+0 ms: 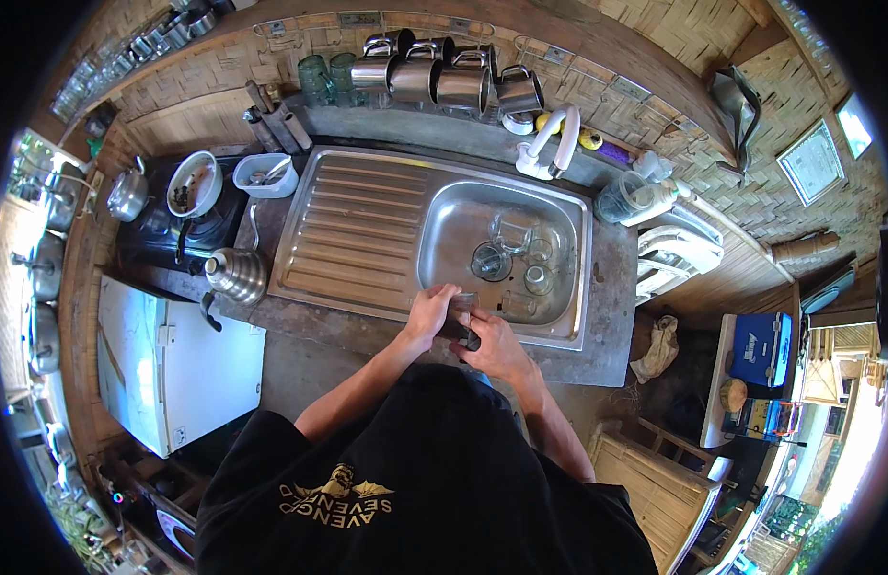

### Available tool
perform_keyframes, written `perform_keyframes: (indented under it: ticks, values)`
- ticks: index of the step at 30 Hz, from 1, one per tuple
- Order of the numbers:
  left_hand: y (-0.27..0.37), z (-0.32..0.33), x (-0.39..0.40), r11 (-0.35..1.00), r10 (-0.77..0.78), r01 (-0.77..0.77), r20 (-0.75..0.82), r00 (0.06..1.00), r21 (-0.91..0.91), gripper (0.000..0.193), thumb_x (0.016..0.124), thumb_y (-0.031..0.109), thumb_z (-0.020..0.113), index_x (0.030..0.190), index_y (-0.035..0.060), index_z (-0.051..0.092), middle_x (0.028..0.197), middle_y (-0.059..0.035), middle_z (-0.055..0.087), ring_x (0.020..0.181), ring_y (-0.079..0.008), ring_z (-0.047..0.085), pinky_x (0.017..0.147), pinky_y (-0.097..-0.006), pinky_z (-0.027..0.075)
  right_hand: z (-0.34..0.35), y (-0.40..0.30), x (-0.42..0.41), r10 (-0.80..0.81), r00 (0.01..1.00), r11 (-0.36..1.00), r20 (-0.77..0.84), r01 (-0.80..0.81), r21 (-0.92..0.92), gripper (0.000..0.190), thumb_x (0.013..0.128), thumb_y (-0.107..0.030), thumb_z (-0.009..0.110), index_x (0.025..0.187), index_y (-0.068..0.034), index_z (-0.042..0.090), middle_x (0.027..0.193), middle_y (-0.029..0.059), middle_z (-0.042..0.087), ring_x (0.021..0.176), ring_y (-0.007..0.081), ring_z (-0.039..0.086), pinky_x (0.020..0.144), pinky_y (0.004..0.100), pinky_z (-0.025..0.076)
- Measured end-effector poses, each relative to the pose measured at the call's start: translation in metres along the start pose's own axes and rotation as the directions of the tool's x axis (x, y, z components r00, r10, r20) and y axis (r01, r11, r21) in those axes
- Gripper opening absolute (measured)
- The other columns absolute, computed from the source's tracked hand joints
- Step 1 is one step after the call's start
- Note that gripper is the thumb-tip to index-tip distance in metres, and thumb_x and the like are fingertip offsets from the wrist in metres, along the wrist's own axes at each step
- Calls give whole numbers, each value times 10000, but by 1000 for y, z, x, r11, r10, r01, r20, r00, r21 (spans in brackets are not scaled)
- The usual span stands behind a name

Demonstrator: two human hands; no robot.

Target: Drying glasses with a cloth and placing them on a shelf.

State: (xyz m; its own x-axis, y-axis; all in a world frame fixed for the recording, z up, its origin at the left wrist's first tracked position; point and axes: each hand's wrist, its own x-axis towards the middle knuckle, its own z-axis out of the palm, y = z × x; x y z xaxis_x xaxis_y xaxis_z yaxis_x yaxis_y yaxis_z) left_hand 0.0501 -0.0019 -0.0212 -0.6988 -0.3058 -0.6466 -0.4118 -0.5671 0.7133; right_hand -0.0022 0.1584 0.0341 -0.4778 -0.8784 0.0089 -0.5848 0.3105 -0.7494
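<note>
Both my hands meet at the front rim of the stainless steel sink (451,194). My left hand (428,316) grips one side of a dark, partly see-through object (456,320), and my right hand (500,346) holds its other side. Fingers cover much of it, so its exact kind is unclear. Inside the basin stand a dark-looking glass (491,261), a clear glass mug (514,236) and a small clear glass (538,279). Another clear glass (521,305) lies near the basin's front. A white faucet (533,154) rises behind the basin.
Left of the sink is a ribbed drainboard (354,230). A gooseneck kettle (239,277), a plastic tub of utensils (265,183) and a white pan (194,183) on the stove stand farther left. Steel mugs (463,86) hang behind. Plates (674,251) stand at the right.
</note>
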Motion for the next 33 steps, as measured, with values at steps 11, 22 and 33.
perform_keyframes:
  ticks: [11, 22, 33]
  values:
    - [18, 2, -34, 101, 808, -900, 492, 323, 425, 224, 884, 134, 687, 1045, 8, 595, 975, -181, 613, 817, -381, 631, 748, -415, 531, 12, 32, -17, 334, 918, 292, 212, -315, 903, 515, 700, 32, 806, 1190, -24, 656, 1012, 28, 676, 936, 133, 644, 849, 304, 538]
    - [-1, -19, -1, 803, 309, -396, 258, 915, 444, 657, 1001, 581, 500, 1199, -33, 624, 962, -145, 685, 883, -223, 653, 793, -354, 513, -18, -9, -1, 186, 982, 924, -42, -160, 348, 426, 786, -114, 800, 1162, 17, 647, 1063, 112, 704, 940, 212, 698, 864, 339, 553]
    - [4, -14, -10, 836, 296, -252, -13, 955, 488, 637, 1009, 546, 462, 970, -56, 667, 755, -214, 666, 683, -329, 639, 623, -446, 488, 8, -8, 2, 31, 993, 994, -118, -19, 106, 458, 755, -86, 746, 1200, -17, 660, 1229, 200, 650, 1086, 343, 670, 934, 406, 532]
